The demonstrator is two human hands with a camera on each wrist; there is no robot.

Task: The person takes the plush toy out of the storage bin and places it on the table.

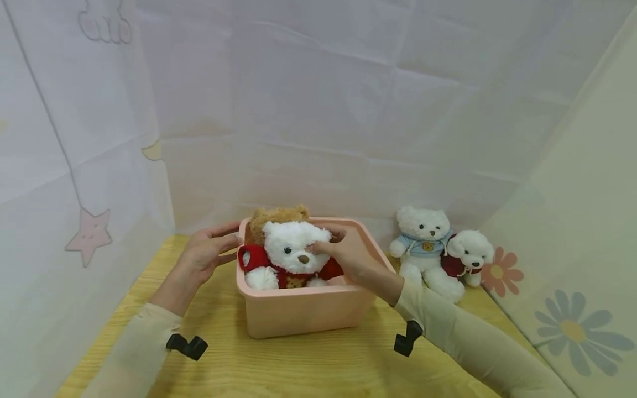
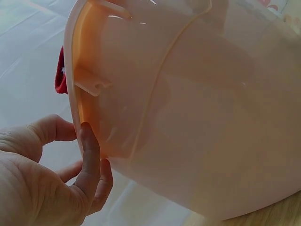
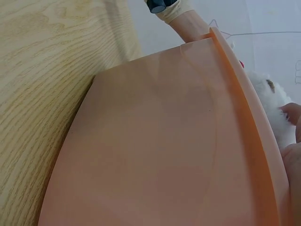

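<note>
White bear [image 1: 293,249] gripped by right hand [image 1: 348,254]; left hand [image 1: 206,255] touches bin [image 1: 308,312].

Two bare hands extend from long, pale cream sleeves with snug ribbed cuffs. The left hand [image 1: 204,255] wears no ring or watch, its nails short and unpainted; the right hand [image 1: 350,257] is likewise unadorned. A small black camera mount [image 1: 186,346] is strapped under the left wrist, and a matching black mount [image 1: 407,337] sits beneath the right cuff.
</note>
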